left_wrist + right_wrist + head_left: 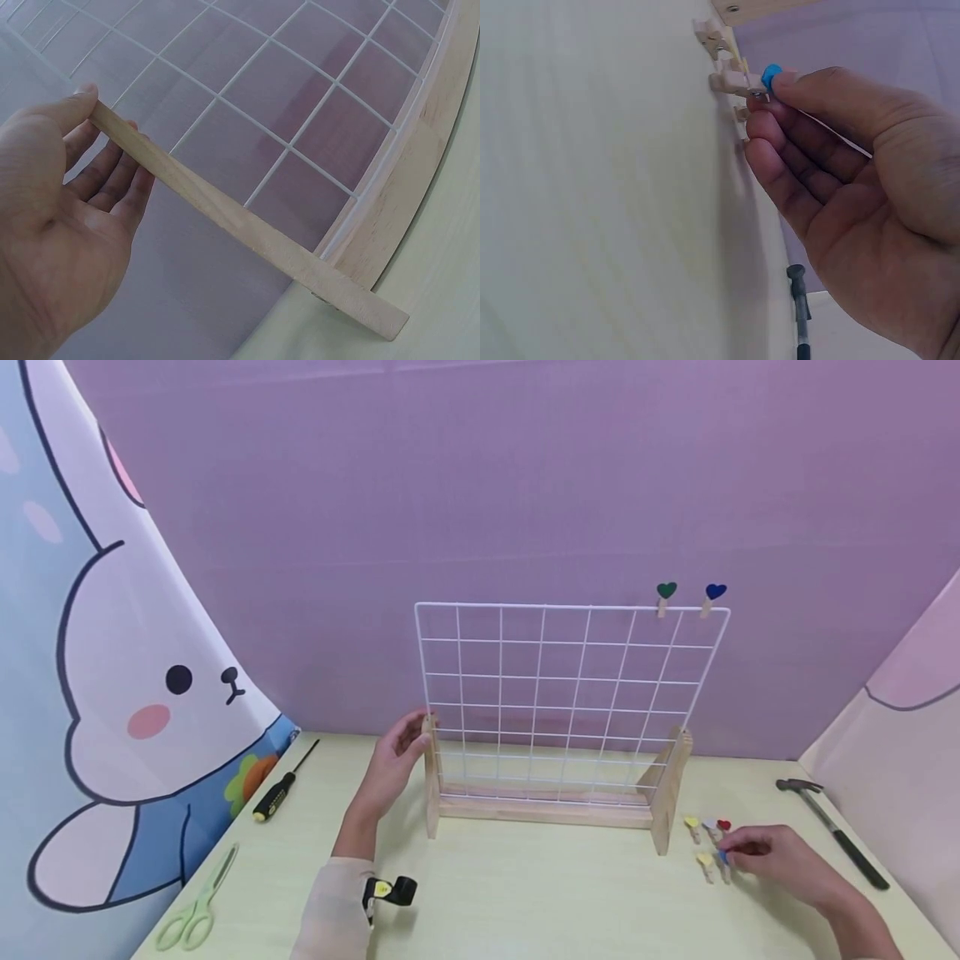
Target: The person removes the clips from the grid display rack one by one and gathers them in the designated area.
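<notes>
Thumb against fingertips, the right hand [776, 857] pinches a pale wooden clothespin [725, 873] with a blue heart, right of the white wire grid rack [536, 707]; the left hand [394, 753] grips its wooden upright [432, 785].

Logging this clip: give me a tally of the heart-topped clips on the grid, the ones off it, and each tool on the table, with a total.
Clips on the grid's top edge: 2
Clips off the grid, counting the blue clip pinched by the right hand: 5
Screwdriver: 1
Scissors: 1
Hammer: 1
Total: 10
</notes>
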